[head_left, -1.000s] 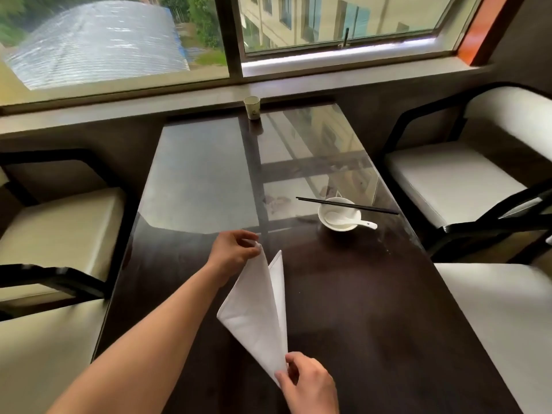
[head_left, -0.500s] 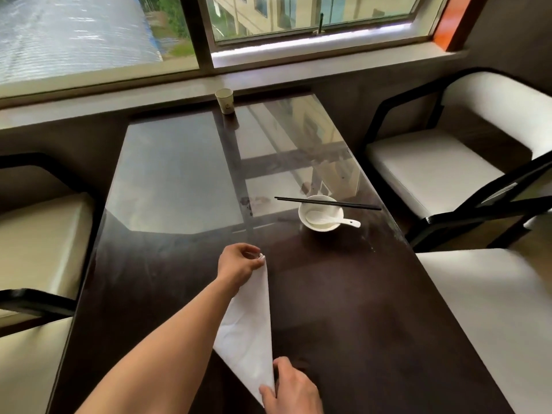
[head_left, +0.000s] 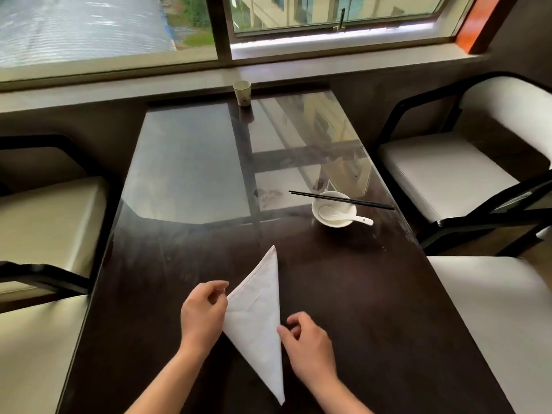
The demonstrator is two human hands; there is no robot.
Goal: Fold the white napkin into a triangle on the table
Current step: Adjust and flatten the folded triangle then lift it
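The white napkin (head_left: 258, 321) lies flat on the dark table (head_left: 373, 309) as a long triangle. One tip points away from me and another points toward the near edge. My left hand (head_left: 204, 312) rests at its left corner with the fingers loosely curled and apart, covering that corner. My right hand (head_left: 307, 342) sits at the napkin's right edge, thumb tip touching the cloth and fingers bent above the table. Neither hand lifts the napkin.
A white bowl (head_left: 334, 209) with a white spoon (head_left: 346, 216) in it and black chopsticks (head_left: 342, 200) across its rim stands to the far right. A paper cup (head_left: 242, 93) stands at the table's far end. Cushioned chairs (head_left: 442, 174) flank both sides.
The napkin, held up between both hands before, now lies flat on the table. My left hand has come back from the far tip to the left corner, and my right hand has moved up the right edge.
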